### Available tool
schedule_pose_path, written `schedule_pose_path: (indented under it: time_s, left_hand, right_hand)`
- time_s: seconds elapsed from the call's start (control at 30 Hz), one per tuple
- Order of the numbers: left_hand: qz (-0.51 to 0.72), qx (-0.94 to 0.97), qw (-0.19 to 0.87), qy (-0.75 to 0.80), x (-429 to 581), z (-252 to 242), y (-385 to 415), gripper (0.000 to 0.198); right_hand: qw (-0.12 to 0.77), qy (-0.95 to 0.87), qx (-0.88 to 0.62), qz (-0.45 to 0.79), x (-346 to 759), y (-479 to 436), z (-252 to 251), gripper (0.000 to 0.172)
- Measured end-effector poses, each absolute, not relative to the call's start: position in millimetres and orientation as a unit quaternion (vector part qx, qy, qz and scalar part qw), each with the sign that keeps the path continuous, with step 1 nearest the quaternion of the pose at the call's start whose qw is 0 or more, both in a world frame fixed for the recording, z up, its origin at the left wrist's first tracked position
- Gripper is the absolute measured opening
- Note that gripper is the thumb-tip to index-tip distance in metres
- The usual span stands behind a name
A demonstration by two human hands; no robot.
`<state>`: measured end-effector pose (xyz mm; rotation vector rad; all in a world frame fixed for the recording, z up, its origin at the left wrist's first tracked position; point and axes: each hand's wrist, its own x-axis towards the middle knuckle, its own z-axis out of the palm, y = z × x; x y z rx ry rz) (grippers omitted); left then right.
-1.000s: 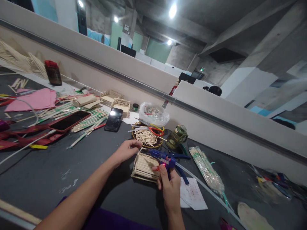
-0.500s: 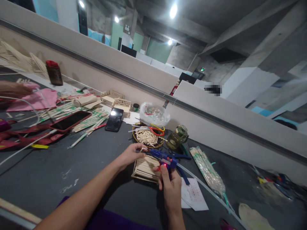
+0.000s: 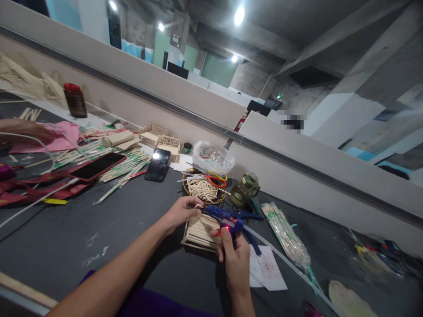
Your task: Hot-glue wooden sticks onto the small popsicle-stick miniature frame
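Observation:
My right hand (image 3: 235, 257) grips a blue hot glue gun (image 3: 228, 219) with a red light lit, its nozzle pointing left over a small box built of wooden sticks (image 3: 201, 232) on the dark table. My left hand (image 3: 180, 211) is closed in a pinch on a short wooden stick held at the gun's nozzle, just above the box's far edge. Behind them sits a round basket of short sticks (image 3: 202, 190) with red-handled scissors lying across it.
A green jar (image 3: 243, 188), a clear plastic bag (image 3: 213, 157) and a wrapped bundle of skewers (image 3: 288, 240) lie near the basket. Two phones (image 3: 157, 164), loose chopsticks (image 3: 123, 166) and stick models lie to the left. Another person's hand (image 3: 28, 130) rests on pink paper at far left.
My left hand drew back from the basket with a stick and now holds it at the glue gun's nozzle. Another person's hand has come in at far left.

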<state>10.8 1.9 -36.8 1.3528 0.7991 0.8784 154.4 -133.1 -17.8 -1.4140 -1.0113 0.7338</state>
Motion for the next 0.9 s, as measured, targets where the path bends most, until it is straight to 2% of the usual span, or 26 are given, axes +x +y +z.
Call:
schedule_pose_path:
  time_s: [0.3,0.6,0.8,0.9]
  left_hand:
    - [0.381,0.584,0.631,0.338,10,-38,2,0.024]
    - [0.362,0.562,0.669,0.324,4,-31,3,0.039]
    - [0.399,0.537,0.673,0.317,-10,-29,12,0.051]
    - [0.419,0.517,0.66,0.35,-13,-27,14,0.049]
  right_hand:
    - [0.582,-0.438,-0.612,0.308,156,-134,-20,0.042]
    - [0.625,-0.409,-0.576,0.331,165,-138,-14,0.041]
    - [0.599,-0.425,-0.606,0.304,172,-146,-18,0.041]
    - [0.578,-0.441,-0.623,0.289,167,-147,-16,0.043]
